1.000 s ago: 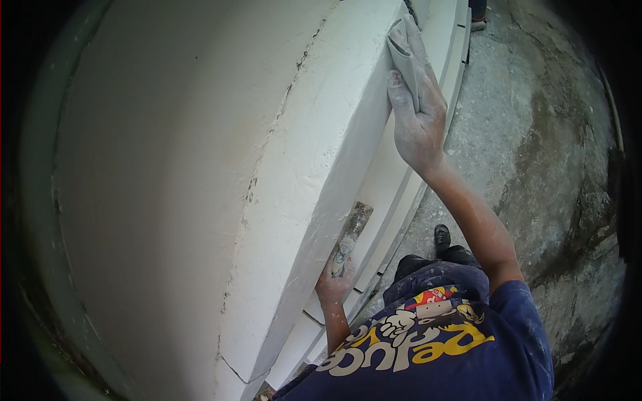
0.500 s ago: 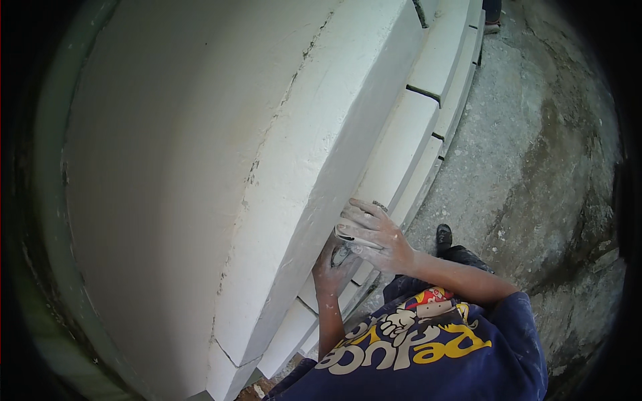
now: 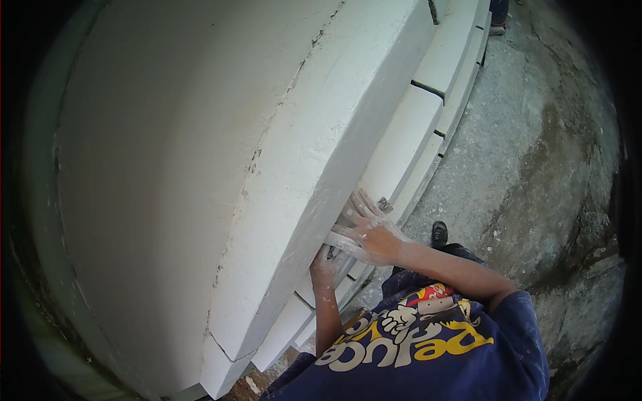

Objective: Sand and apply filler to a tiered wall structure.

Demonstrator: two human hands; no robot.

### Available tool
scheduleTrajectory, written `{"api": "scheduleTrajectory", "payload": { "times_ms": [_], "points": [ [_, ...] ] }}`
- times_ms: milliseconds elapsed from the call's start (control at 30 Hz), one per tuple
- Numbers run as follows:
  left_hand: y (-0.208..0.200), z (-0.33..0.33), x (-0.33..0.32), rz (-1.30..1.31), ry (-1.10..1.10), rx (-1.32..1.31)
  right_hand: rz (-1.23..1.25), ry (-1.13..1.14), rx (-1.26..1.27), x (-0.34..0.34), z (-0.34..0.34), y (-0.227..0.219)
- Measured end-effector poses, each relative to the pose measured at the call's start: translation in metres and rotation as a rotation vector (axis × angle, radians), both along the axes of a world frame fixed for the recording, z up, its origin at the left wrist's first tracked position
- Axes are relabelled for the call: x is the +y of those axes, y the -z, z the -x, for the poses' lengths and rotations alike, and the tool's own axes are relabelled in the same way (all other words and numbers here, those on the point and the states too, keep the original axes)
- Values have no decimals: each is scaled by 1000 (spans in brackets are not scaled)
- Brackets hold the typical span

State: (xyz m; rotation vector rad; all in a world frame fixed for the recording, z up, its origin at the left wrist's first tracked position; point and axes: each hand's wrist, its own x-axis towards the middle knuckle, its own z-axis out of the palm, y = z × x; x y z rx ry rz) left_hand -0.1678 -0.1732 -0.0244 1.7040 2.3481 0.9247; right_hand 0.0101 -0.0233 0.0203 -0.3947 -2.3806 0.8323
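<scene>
Both of my hands are coated with white dust and are close together at the side of a long white block (image 3: 348,87). My right hand (image 3: 374,235) reaches across with its fingers stretched out and lying along a white stepped block (image 3: 391,157) beneath it. My left hand (image 3: 324,269) is just below it, tucked against the underside edge of the long block. Its fingers are mostly hidden by the right hand. A small dark patch shows between the two hands, too little of it to name. Beside my right fingertips sits a small rough grey piece (image 3: 384,205).
A broad pale surface (image 3: 154,167) with a cracked seam lies left of the long block. More white blocks with dark gaps step down on the right to a stained grey floor (image 3: 515,134). My shoe (image 3: 439,234) is on that floor. Part of another person's leg (image 3: 498,13) shows at the top.
My right hand has shifted slightly left, its fingers now straighter and flatter. The pale, dark-edged thing and the oval patch seen between the hands are now mostly covered. The view has shifted slightly.
</scene>
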Motion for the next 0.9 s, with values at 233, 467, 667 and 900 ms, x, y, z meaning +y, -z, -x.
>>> {"api": "scheduleTrajectory", "payload": {
  "times_ms": [233,467,667,900],
  "points": [
    [1,1,-2,-105,19,62,-46,28,0,2,-5,2],
    [28,6,-19,-8,-60,90,-334,75,828,3,0,-38],
    [3,-7,-6,-53,-51,125,-565,202,707,42,19,-73],
    [-32,-26,11,-64,-94,-112,-375,617,807,189,-19,-88]
  ]
}}
